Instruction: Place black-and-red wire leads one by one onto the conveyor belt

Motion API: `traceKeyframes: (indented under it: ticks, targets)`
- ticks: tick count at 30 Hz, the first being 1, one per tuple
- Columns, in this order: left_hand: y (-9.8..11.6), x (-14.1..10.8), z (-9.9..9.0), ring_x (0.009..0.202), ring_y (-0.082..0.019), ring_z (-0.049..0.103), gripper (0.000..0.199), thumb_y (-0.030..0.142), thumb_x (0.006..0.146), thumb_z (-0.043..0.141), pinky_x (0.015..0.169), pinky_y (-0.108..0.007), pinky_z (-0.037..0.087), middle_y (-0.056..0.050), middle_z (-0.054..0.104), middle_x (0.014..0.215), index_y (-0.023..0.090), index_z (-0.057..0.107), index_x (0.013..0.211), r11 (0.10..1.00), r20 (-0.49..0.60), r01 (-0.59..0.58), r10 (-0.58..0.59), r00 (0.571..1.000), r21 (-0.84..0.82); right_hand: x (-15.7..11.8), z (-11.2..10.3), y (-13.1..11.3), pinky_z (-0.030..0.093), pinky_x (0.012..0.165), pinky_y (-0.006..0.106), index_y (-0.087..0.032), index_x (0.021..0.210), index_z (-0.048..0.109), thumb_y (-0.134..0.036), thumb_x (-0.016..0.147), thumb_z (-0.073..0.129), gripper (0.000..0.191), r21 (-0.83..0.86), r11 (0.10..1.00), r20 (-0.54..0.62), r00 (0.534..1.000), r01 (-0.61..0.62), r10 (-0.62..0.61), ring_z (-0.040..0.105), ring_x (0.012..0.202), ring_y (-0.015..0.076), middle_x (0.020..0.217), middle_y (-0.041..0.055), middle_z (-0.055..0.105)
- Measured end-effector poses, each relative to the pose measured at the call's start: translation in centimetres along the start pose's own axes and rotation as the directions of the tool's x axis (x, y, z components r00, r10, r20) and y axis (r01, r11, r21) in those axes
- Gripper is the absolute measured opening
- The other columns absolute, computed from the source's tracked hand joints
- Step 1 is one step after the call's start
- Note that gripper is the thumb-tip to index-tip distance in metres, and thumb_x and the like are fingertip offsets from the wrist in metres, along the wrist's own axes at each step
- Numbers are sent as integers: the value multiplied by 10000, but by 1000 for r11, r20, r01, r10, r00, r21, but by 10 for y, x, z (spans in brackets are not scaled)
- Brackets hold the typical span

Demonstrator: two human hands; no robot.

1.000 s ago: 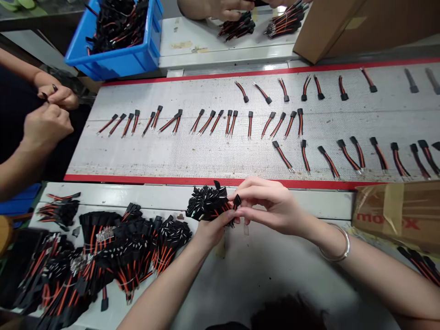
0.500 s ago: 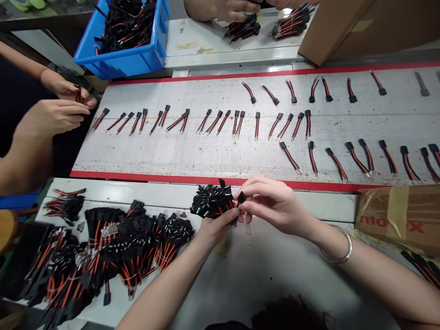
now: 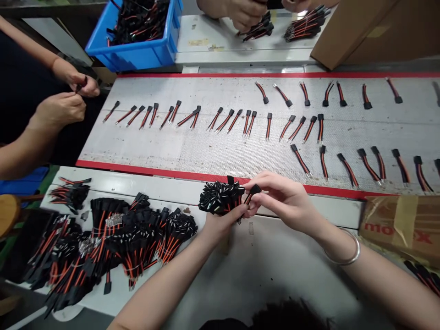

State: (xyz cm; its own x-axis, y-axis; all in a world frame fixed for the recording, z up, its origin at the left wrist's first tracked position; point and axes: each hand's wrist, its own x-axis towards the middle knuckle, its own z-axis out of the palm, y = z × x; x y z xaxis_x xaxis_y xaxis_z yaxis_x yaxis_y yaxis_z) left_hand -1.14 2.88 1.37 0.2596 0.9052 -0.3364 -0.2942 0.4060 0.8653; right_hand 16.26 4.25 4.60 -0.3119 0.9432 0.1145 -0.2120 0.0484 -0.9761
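My left hand (image 3: 223, 222) is closed around a bundle of short red-and-black wire leads (image 3: 220, 198), their black ends pointing up and away from me. Right beside it, the fingers of my right hand (image 3: 283, 197) pinch a single wire lead (image 3: 253, 189) by its black end. That lead's lower part runs down against the bundle near my left thumb. Both hands are over the near edge of the mesh conveyor belt (image 3: 165, 151). On my right wrist is a silver bangle (image 3: 354, 250).
Rows of wire leads lie across the belt. Heaped bundles (image 3: 134, 238) cover the table on the left. A blue bin (image 3: 144, 55) of leads stands at the back, a cardboard box (image 3: 398, 224) at the right. Co-workers' hands (image 3: 63, 107) work at left and across the belt.
My right fingers have drawn one lead slightly up and right, showing more of its wires beside the bundle. The view has shifted a little, and the co-worker's hands at left have moved closer together.
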Motion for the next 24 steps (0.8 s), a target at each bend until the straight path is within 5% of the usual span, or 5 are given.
traceKeyframes:
  ticks: [9,17,24]
  targets:
    - [-8,-3,0,605,-171,629,240,422,772,793,589,-315,520,-23,693,669,195,719,754,1000,-22,1,-1,1000,22,5,-12,14,689,656,296,-159,1010,782,-303,921,733,176,313,930,51,982,-191,184,750,682,145,814,43,730]
    - [7,-1,7,568,-165,611,242,391,785,751,559,-303,509,-17,655,617,189,672,678,993,37,-91,89,995,76,5,-15,18,688,651,270,-199,995,796,-308,928,727,145,286,941,31,984,-179,178,747,670,124,797,18,721]
    - [4,-2,6,544,-167,597,259,405,779,761,535,-304,498,-20,647,590,191,676,662,993,20,-61,60,998,105,2,-16,23,694,645,309,-165,993,774,-316,914,739,174,214,960,9,983,-183,186,748,636,145,822,30,708]
